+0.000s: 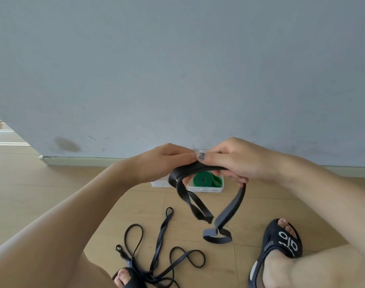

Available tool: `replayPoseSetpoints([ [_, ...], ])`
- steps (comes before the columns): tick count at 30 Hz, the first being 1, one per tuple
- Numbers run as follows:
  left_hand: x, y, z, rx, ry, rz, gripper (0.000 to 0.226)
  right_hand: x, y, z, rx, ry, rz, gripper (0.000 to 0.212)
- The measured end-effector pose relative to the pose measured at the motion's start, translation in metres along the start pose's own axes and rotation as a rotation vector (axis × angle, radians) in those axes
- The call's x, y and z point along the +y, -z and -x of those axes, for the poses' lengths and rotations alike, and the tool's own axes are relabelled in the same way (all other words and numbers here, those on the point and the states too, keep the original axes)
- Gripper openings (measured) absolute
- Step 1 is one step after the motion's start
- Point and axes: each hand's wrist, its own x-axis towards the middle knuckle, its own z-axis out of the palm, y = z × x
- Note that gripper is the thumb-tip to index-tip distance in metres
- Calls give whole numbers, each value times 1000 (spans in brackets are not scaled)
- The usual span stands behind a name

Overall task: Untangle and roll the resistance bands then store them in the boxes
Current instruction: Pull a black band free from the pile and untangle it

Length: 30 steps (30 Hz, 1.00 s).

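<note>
- Green band (206, 179), rolled, lies in the white box (206, 189) at frame centre by the wall.
- Left hand (165, 161) and right hand (229, 161) both pinch a black band (198, 169) above the box.
- More bands (156, 260) lie tangled at lower centre.

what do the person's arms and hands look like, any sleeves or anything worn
Both forearms are bare, with no sleeves, watch or wristband in view. The left hand shows no rings or gloves. The right hand is also ungloved; its thumbnail carries dark, partly chipped polish. No other markings are visible.
</note>
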Motion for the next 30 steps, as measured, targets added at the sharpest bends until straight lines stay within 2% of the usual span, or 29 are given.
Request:
replayPoseSetpoints([
  [5, -4, 1, 7, -103, 106, -64, 60, 3, 20, 8, 56, -45, 28, 48],
  [9, -3, 0, 6, -144, 113, -5, 53, 7, 25, 9, 110, -68, 61, 48],
  [16, -12, 2, 9, -107, 70, 221, 22, 8, 24, 8, 146, -74, 75, 50],
  [19, -12, 1, 9, -123, 79, 320, 19, 8, 26, 8, 143, -66, 40, 47],
  [24, -12, 1, 9, -100, 19, 350, 22, 9, 27, 9, 123, -6, 4, 48],
  [27, -11, 2, 9, -147, 14, 475, 20, 9, 29, 8, 142, 16, -44, 51],
  [30, -9, 0, 9, -205, 23, 451, 23, 8, 30, 8, 149, 18, -75, 46],
])
